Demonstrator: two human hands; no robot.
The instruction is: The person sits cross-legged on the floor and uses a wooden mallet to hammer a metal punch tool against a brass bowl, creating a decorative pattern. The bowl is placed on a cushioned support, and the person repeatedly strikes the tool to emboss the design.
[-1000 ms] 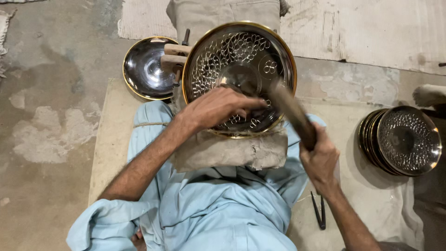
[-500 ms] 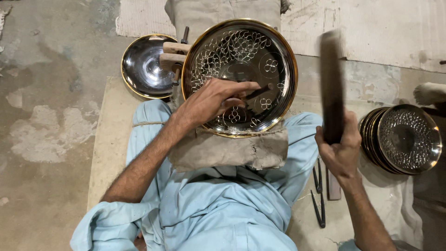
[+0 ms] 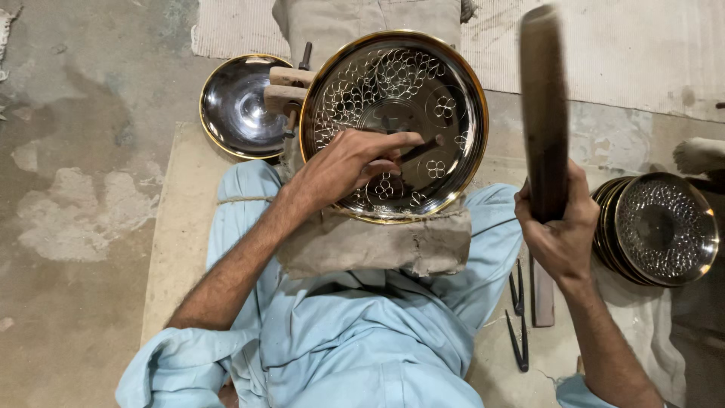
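**Engraved tray on the lap, mallet raised**

We look down on a stained concrete floor [image 3: 83, 189] with a pale mat [image 3: 177, 227] under the seated person. Our left hand [image 3: 343, 166] is closed around a thin dark chisel [image 3: 419, 149], its tip touching the engraved round metal tray [image 3: 393, 75], which rests tilted on a grey padded block [image 3: 377, 245] over our lap. Our right hand [image 3: 559, 227] grips a dark wooden mallet [image 3: 544, 106], held upright beside the tray. A plain shiny bowl [image 3: 238, 106] lies behind the tray; a stack of patterned plates [image 3: 657, 230] sits to the right.
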